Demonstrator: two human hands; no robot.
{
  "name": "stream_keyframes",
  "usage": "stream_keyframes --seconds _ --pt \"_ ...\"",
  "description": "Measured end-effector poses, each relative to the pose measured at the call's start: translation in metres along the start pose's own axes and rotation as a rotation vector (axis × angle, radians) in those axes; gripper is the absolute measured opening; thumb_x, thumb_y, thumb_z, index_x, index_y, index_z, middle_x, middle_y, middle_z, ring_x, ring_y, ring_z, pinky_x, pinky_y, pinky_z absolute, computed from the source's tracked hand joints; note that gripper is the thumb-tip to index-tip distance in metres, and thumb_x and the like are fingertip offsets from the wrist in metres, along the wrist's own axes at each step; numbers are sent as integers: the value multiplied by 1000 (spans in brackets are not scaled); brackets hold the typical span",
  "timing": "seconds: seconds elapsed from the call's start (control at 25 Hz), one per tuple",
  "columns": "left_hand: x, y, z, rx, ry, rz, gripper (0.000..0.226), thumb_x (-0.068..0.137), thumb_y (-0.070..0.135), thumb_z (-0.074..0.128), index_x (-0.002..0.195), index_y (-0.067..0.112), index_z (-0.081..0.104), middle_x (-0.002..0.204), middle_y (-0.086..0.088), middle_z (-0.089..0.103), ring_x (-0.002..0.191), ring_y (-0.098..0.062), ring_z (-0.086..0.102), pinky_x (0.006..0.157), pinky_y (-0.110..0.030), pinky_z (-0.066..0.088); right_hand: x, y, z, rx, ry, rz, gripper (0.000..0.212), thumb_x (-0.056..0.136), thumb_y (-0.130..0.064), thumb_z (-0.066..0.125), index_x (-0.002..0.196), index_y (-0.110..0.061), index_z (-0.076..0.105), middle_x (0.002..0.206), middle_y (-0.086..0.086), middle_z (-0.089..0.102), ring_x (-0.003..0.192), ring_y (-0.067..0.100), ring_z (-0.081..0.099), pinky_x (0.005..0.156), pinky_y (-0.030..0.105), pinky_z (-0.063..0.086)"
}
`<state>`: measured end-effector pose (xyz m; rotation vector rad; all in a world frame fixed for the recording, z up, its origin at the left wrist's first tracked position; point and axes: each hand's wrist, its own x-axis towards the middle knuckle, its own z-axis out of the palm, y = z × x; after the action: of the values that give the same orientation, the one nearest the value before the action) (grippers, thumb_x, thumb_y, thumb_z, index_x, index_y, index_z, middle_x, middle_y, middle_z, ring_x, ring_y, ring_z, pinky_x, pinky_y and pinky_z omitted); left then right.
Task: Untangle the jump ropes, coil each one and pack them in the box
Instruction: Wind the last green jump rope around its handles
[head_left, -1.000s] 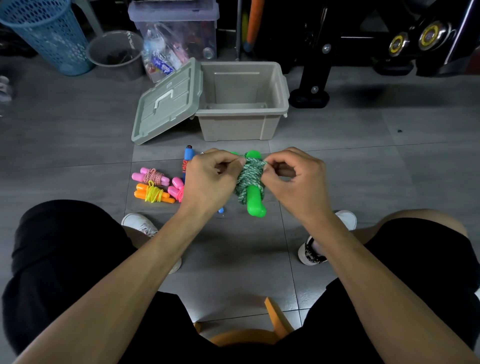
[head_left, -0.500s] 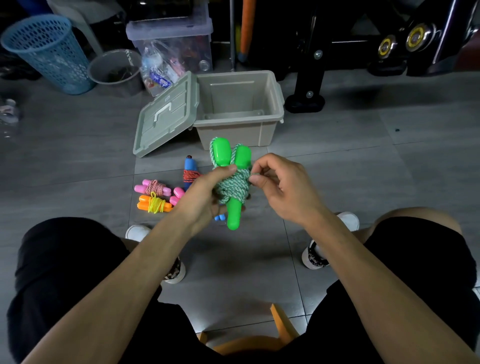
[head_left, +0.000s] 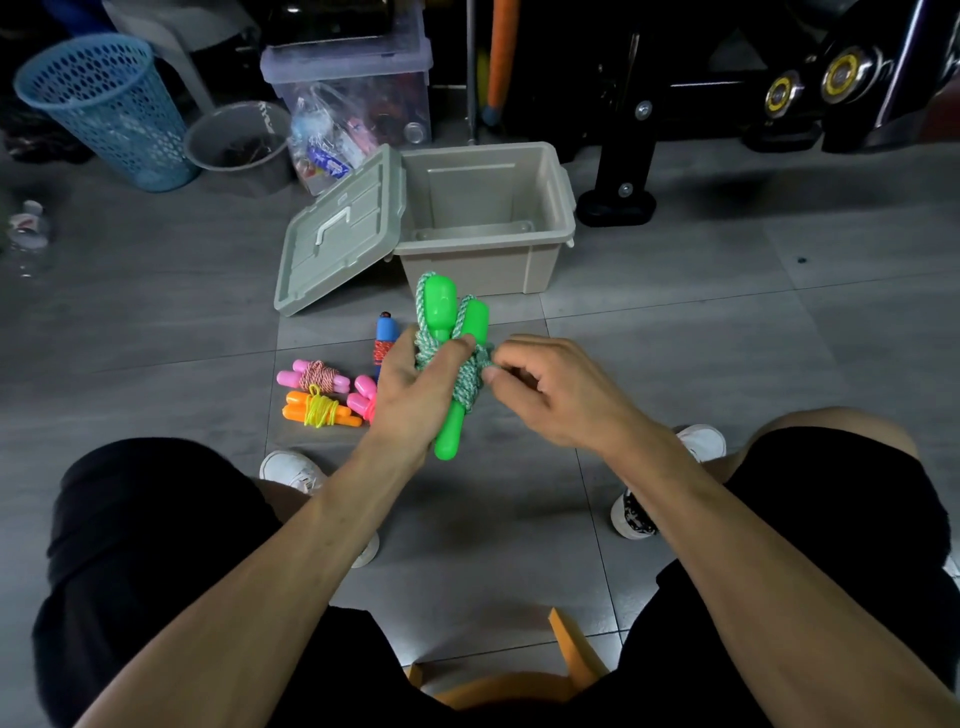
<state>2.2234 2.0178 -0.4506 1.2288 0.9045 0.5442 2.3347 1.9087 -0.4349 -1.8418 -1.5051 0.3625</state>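
A person's left hand (head_left: 415, 387) grips a coiled green-handled jump rope (head_left: 451, 358) upright. Their right hand (head_left: 550, 389) pinches its cord end. An open beige storage box (head_left: 485, 249) sits just beyond.

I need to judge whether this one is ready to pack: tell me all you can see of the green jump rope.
The green jump rope has two glossy, plastic-looking bright green handles side by side, pointing up toward the box. A green-and-white braided cord is wound round their middles, with a loop over the taller handle's top. It is held above the floor: the left hand grips the bundle, thumb across the windings, while the right hand pinches the cord at the coil's right side. The cord's end is hidden.
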Motion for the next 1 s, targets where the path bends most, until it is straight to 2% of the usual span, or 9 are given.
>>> stream_keyframes --seconds 0.08,0.2,0.32,0.48,0.64,0.72,0.8,0.92,1.0 --pt "3 -2 -4 61 42 37 19 78 31 67 90 16 62 67 -3 60 58 -21 57 49 -34 49 1 -3 4 49 13 26 31 93 -12 58 65 -4 47 60 5 45 57 17 38 54 28 31" --pt "8 -3 -9 118 70 47 11 81 31 65 86 22 63 66 1 63 58 -16 59 51 -36 50 0 -8 10 73 36 28 33 92 -13 58 63 -4 46 59 3 43 56 16 38 54 19 28" --pt "14 -3 -14 78 46 -135 9 85 28 65 85 20 62 63 0 64 52 -17 60 47 -33 51 -2 0 13 55 39 36 32 94 -15 57 65 -8 47 60 -2 41 58 15 37 55 17 28" --pt "22 -3 -34 -143 -173 -414 7 87 17 66 94 16 64 87 -5 71 77 -21 68 71 -39 57 -1 19 11 74 117 195 34 95 -17 58 65 -7 47 56 -3 39 56 15 37 55 28 30" --pt "22 -11 -45 -132 -196 -367 17 81 13 73 97 11 69 100 -7 73 85 -23 71 77 -38 59 0 30 15 145 122 316 26 94 -26 60 73 -12 58 55 -4 50 51 8 44 51 20 34" --pt "21 -14 -44 -95 -159 -317 20 78 17 77 96 13 71 99 -8 73 83 -23 71 72 -33 59 3 35 20 206 72 393 12 90 -29 66 87 -17 65 73 -6 66 63 6 60 63 24 49" --pt "25 -16 -42 -33 -123 -303 27 76 24 78 97 10 70 95 -12 72 77 -26 70 69 -32 59 12 40 23 309 -11 458 23 87 -27 72 108 -22 66 98 -5 72 86 10 69 82 32 56" --pt "35 -21 -40 -21 -112 -294 35 85 26 69 107 -2 64 97 -14 66 73 -26 70 66 -29 59 28 46 28 568 -123 539 38 85 -23 75 119 -31 61 110 2 70 96 25 71 85 49 58" --pt "44 -26 -41 -50 -120 -316 28 91 25 62 110 4 65 104 -11 67 77 -25 72 66 -27 59 37 54 33 656 -155 581 45 83 -20 77 122 -32 59 116 0 68 97 24 71 85 51 58"
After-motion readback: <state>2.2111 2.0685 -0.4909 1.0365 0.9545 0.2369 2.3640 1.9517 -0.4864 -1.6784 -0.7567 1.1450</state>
